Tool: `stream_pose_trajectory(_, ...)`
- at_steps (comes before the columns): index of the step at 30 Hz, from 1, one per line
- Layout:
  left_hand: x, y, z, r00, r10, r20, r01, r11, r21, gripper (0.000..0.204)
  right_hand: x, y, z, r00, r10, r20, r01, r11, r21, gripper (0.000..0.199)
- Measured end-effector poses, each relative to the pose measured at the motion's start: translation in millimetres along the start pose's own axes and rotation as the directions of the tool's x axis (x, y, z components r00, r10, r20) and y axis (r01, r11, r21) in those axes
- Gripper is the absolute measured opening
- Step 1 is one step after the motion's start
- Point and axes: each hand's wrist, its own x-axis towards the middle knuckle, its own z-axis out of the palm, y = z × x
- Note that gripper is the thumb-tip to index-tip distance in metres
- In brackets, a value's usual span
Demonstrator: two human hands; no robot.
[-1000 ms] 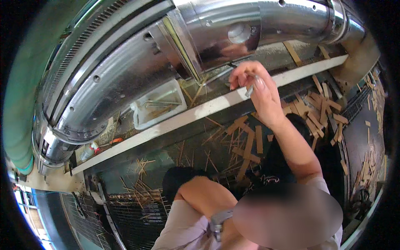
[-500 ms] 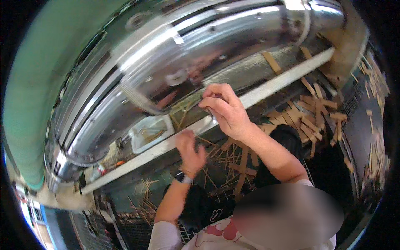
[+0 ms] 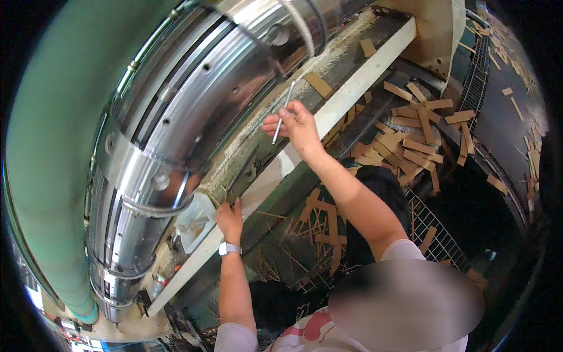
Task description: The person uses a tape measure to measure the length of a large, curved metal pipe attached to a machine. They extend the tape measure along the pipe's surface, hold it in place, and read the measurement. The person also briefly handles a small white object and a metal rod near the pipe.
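My right hand [image 3: 300, 130] is closed on a slim silver metal rod [image 3: 283, 114], which points up past the fingers. It hovers above the white beam [image 3: 328, 114], close to the big polished metal cylinder [image 3: 193, 117]. My left hand [image 3: 230, 222], with a watch on its wrist, is at the beam's far edge. Its thumb stands apart from the fingers, and the fingertips are partly hidden. Beside it, behind the beam, is a translucent white plastic tray [image 3: 206, 226] with small things in it that I cannot make out.
A green roller [image 3: 58, 146] runs along the left. Cardboard strips [image 3: 419, 152] are heaped below the beam at the right, and thinner ones lie by my legs. Another cardboard piece [image 3: 318, 85] rests on the ledge behind the beam. A metal grate [image 3: 437, 229] is underfoot.
The view has turned and shifted. My right hand has drawn away from the cylinder, and the rod now shows plainly. My left hand has moved left to the tray.
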Motion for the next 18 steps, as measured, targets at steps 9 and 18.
stream_pose_trajectory(9,-5.1,5.2,6.9,0.999,-0.019,-0.025,0.022,0.994,0.111,0.044,13.4,-8.8,17.3,0.997,0.073,0.036,-0.078,0.98,0.185,0.012)
stream_pose_trajectory(18,-3.9,19.1,5.5,0.998,-0.049,0.032,0.041,0.978,0.206,0.038,12.1,4.4,30.9,0.999,0.016,-0.046,0.001,0.935,0.355,0.015)
